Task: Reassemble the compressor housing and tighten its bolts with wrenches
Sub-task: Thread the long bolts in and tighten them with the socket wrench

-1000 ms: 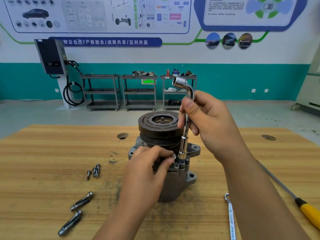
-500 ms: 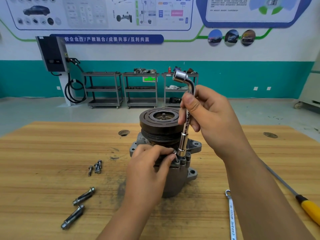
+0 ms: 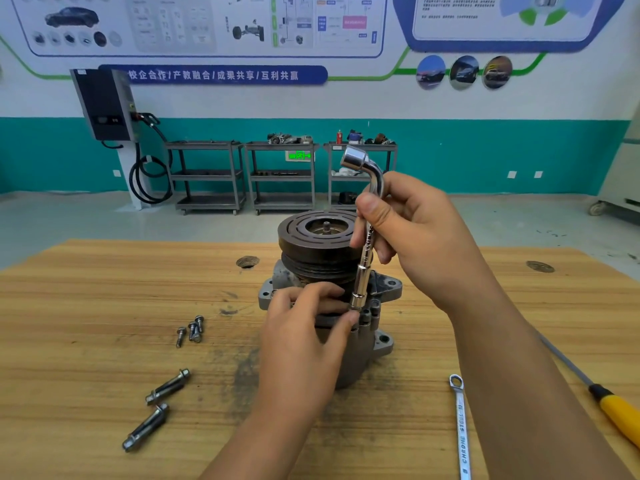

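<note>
compressor housing [image 3: 367, 344] stands upright at the middle of the wooden surface [image 3: 86, 306], its dark grooved pulley [image 3: 318, 244] on top. the left hand [image 3: 304, 337] grips the near side of the housing just under the pulley, fingers curled against the metal, thumb tip beside the foot of the socket wrench [image 3: 363, 261]. the right hand [image 3: 422, 237] pinches the shaft of that l-shaped wrench between thumb and fingers. the wrench stands nearly upright, its lower socket down on the housing's flange, its bent upper end pointing left. to the left lie three short bolts [image 3: 192, 329] in a cluster and, nearer, two long bolts [image 3: 168, 386]. at near right lie a ring spanner [image 3: 460, 427] and a yellow-handled screwdriver [image 3: 620, 417]
</note>
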`<state>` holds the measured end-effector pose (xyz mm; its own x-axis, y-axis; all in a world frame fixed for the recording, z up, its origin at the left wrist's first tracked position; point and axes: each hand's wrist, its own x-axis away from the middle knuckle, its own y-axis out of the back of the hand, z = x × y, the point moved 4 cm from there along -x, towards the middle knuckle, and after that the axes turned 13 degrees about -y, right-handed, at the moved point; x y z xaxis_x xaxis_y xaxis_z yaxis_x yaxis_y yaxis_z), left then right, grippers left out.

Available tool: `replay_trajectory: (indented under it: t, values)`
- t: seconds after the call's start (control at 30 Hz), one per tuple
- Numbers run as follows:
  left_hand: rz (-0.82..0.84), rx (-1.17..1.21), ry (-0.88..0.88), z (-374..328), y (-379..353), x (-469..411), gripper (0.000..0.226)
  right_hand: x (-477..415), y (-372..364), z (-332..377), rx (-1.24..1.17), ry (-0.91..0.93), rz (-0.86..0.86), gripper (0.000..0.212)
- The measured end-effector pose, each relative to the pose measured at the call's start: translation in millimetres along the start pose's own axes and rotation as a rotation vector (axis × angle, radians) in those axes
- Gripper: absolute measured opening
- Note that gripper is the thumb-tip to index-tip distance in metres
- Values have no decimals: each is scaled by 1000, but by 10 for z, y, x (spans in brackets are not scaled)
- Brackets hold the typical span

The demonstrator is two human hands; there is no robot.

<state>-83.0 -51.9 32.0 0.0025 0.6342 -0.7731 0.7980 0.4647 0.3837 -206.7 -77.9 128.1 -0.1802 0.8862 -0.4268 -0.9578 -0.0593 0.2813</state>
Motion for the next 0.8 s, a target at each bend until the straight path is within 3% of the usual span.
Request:
replay_trajectory:
  t: [0.47,0.6,0.7,0.8]
  values:
    - [-31,69,24,11,-39,45,36,1,24,-46,134,-64,116,21]
    - [-97,53,-48,57,40,36,36,1,33,-37,98,-56,90,13]
    - [-155,20,-55,152,124,29,25,-2,15,-47,76,-61,76,5]
    - [-185,12,13,265,129,39,18,-10,2,-64,70,-62,43,11]
